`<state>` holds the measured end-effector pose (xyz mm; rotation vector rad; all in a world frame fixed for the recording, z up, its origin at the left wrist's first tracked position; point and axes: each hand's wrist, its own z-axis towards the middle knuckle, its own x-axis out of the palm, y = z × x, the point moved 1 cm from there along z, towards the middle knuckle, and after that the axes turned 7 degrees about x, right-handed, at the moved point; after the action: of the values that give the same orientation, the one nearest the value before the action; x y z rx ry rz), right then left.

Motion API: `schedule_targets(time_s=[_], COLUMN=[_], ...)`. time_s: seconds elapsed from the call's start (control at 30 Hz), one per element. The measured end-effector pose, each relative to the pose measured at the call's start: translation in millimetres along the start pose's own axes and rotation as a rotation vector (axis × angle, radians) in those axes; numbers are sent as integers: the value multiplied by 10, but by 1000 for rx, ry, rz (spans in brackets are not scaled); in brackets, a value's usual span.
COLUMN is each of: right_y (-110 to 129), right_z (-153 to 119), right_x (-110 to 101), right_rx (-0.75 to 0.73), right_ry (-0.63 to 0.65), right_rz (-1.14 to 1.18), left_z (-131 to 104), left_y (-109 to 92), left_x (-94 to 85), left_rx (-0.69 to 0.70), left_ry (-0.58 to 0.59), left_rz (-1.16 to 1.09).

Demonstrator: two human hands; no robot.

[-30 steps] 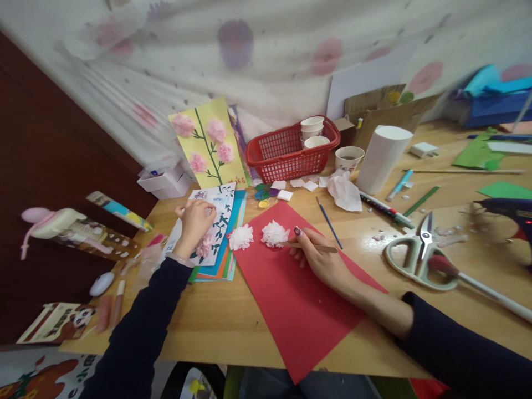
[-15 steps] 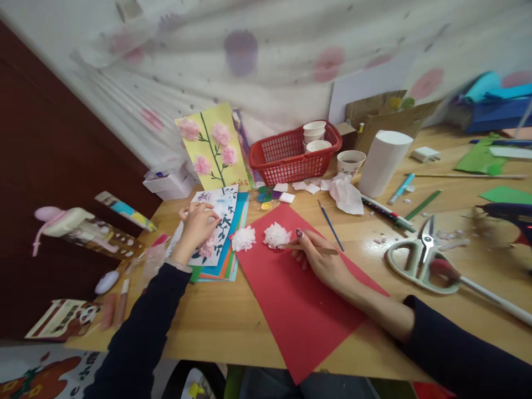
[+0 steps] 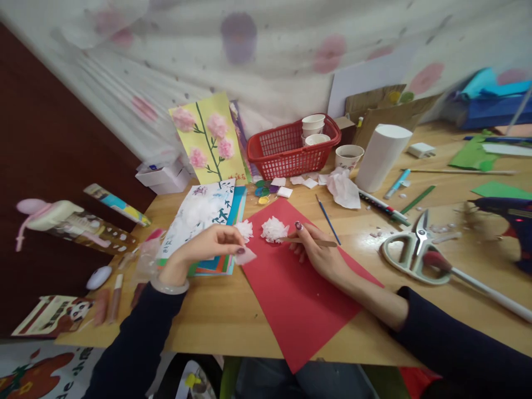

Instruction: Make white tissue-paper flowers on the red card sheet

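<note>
My left hand is closed in a pinch on a small piece of thin pale tissue paper, just left of the red sheet. Between the fingers of my right hand is a wooden craft stick, its left end by a white ruffled tissue flower on the red sheet. A second white tissue flower sits at the sheet's left edge, partly behind my left hand. Under my left hand lies a stack of coloured paper topped by a white picture with painted leaves.
A red basket with paper cups stands behind, beside a yellow flower picture. Scissors, a brush and a glue gun lie to the right. Small paper squares and a thin blue brush lie beyond the sheet.
My left hand has moved right and toward me from the picture stack, now holding a piece of tissue paper. My right hand stays by the flower with the stick.
</note>
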<state>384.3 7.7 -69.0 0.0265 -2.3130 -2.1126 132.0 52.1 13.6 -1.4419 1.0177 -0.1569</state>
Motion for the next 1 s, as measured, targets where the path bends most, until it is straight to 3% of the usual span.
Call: schedule_targets(time_s=[0.07,0.23,0.43,0.6,0.83,1.0], right_y=[-9,1,68,51,31,78], right_z=[3,3,-86,-129,-114,-135], right_x=[0,-2,-38,-30,-13,33], right_rx=[4,13,-63,-145,-184,-324], right_ry=[-5,-19,-14,90,78,79], right_rz=[-2,-17,-60,-226,-454,-649], left_z=[109,381,452,484,398,306], left_y=[-41,-9,78,109,108,234], left_x=[200,466,495,513,570,615], left_rx=[70,162,191,208,290,156], left_ry=[67,-110,-204,-232,-347,-307], left_rz=[79,250,374,414,511,674])
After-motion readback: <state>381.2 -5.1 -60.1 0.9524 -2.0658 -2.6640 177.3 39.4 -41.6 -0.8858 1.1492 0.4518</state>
